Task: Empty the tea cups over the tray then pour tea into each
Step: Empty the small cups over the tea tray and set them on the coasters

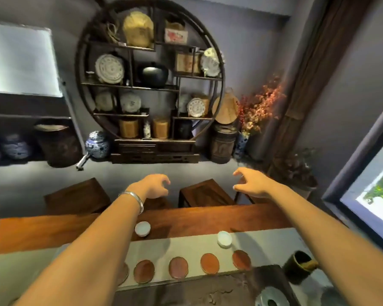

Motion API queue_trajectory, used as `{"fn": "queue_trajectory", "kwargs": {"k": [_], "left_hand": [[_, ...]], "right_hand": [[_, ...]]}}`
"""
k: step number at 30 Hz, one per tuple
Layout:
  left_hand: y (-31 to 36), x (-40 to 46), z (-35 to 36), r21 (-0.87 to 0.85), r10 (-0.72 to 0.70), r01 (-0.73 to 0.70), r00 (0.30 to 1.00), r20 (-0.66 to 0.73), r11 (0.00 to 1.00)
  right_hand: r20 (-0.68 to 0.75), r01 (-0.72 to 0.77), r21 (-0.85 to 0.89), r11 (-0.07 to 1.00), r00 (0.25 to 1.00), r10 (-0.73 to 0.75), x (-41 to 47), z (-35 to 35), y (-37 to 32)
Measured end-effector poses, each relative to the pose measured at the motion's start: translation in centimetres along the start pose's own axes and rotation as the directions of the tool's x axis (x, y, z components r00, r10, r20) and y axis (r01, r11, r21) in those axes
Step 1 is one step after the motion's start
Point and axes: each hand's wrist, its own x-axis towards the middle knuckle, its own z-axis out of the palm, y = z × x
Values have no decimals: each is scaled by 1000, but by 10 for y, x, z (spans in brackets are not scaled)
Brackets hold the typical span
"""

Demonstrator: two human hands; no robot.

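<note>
The table (197, 219) runs across the lower half of the frame, a pale runner (186, 246) along it. At the bottom edge sits the dark tray (186, 292), nearest the person. A row of round coasters (178, 267) lies on the runner, all bare.

Both arms stretch out past the table's far edge. The left hand (156, 186) and right hand (251, 183) hang loose, fingers curled but gripping nothing.

2 white cups matter here. The left cup (142, 228) sits lower centre, just under the left forearm; the right cup (224, 239) lies right of it, below the right hand. Both lie back toward the person, so each hand would need to draw in, I'd say. The left looks marginally nearer its cup.
</note>
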Motion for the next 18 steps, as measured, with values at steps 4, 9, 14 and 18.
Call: {"fn": "queue_trajectory", "kwargs": {"k": [4,9,14,18], "left_hand": [[-52,-33,-5,-53,-184,181,981,-65,982],[-112,-77,10,-160,-347,324,926,-150,933],[-172,-107,31,-280,-448,391,875,-183,877],[-211,-131,55,-447,-506,355,815,-282,821]], "right_hand": [[75,168,14,986,983,-168,46,27,-38],[144,325,39,945,934,-327,83,67,-94],[231,440,-5,898,874,-427,112,115,-144],[259,465,5,885,854,-451,132,157,-170]]}}
